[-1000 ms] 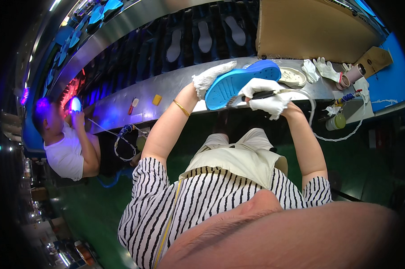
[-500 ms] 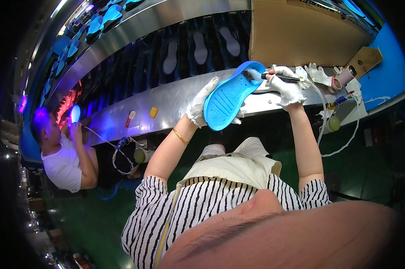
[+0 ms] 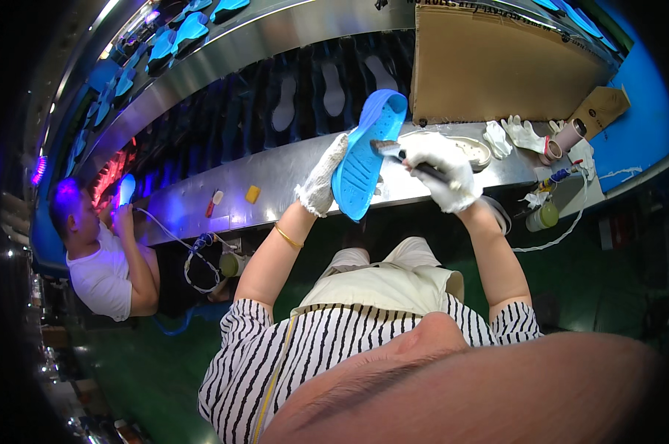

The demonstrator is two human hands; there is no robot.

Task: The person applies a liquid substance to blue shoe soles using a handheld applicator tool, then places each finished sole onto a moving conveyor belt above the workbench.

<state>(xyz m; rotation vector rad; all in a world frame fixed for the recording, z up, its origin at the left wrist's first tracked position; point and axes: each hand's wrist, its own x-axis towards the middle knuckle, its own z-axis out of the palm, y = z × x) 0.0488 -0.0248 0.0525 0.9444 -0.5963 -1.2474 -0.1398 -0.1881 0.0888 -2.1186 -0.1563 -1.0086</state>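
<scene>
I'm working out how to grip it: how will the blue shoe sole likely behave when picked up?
The blue shoe sole is probably light, since the gloved left hand supports it by one side. It seems fairly stiff, as its far end juts past the hand without visibly sagging. Its raised rim should offer some grip.

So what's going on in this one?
A person in white gloves is working on a blue shoe sole. The left hand holds it by its side, tilted above the metal bench. The right hand grips a brush, its bristles at the sole's edge; whether they touch is hard to tell. A cream shoe and spare gloves lie to the right. On the left, another person holds up a brightly lit piece.
</scene>
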